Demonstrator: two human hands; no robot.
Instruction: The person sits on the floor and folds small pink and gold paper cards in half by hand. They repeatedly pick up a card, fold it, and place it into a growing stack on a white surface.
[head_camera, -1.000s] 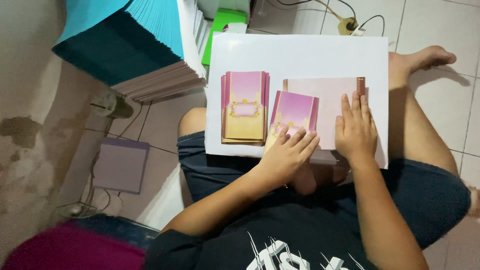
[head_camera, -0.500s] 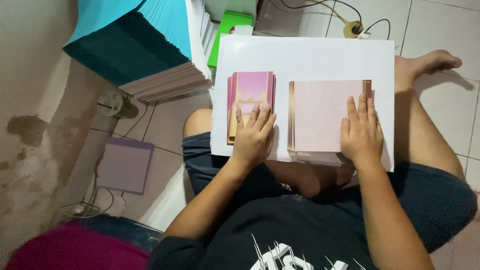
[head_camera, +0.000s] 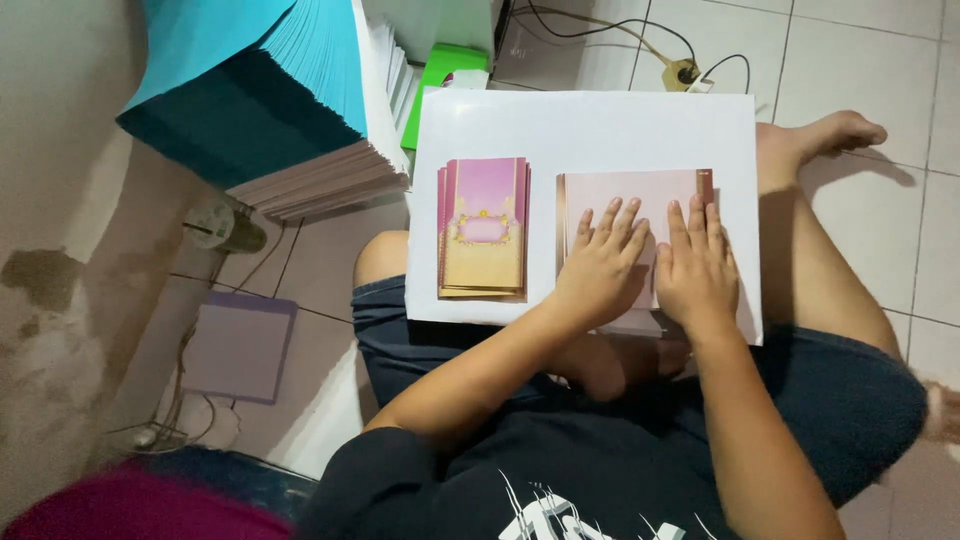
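We lay our left hand and right hand, fingers spread flat, on the pale pink card stack; pressing unevenly could slide sheets toward the decorated pile beside our left fingers.

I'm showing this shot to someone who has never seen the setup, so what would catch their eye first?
Probably both hands, the left hand and right hand, pressed flat side by side on a pale pink stack of sheets on the white board across the person's lap. Left of them lies a pile of pink and gold cards, and at the upper left looms a tall teal stack of paper.
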